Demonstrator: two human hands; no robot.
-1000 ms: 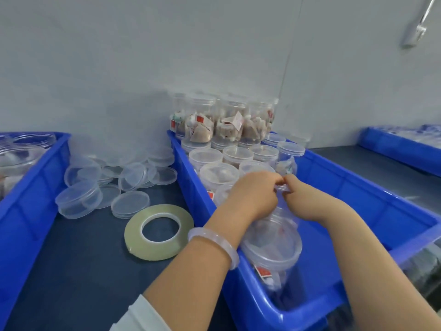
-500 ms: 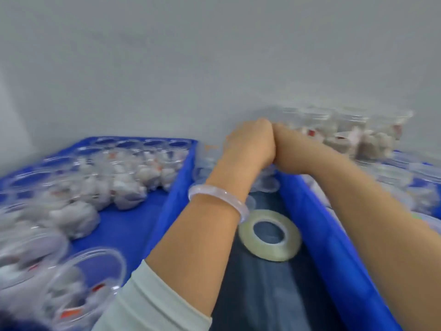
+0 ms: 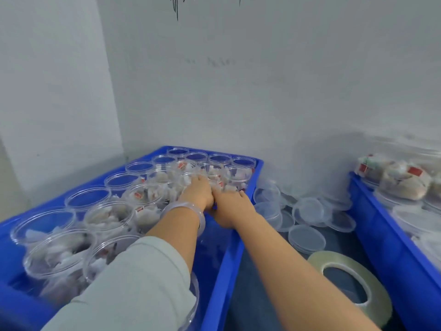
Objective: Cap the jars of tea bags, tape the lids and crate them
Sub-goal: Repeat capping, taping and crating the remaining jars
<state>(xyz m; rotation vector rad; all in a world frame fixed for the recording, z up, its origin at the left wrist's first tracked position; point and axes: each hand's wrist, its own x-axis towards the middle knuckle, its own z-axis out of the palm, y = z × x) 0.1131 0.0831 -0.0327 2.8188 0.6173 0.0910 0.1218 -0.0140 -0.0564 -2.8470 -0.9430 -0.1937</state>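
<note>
The left blue crate (image 3: 235, 237) holds several open clear jars of tea bags (image 3: 108, 217). Both my hands reach into its far right part, side by side and touching. My left hand (image 3: 198, 191), with a clear bangle on the wrist, lies over the rim of one open jar (image 3: 214, 172), its fingertips dipping out of sight among the tea bags. My right hand (image 3: 229, 207) lies against the same spot next to the crate's right wall; its fingers are partly hidden. The tape roll (image 3: 353, 283) lies flat on the dark table by my right forearm.
Loose clear lids (image 3: 307, 213) lie piled on the table between the crates, against the wall. The right blue crate (image 3: 381, 237) holds capped jars (image 3: 403, 180). White walls close off the back and left.
My view and both hands have swung from the right crate with capped jars across the tape roll to the left crate. The hands now rest on an open jar there.
</note>
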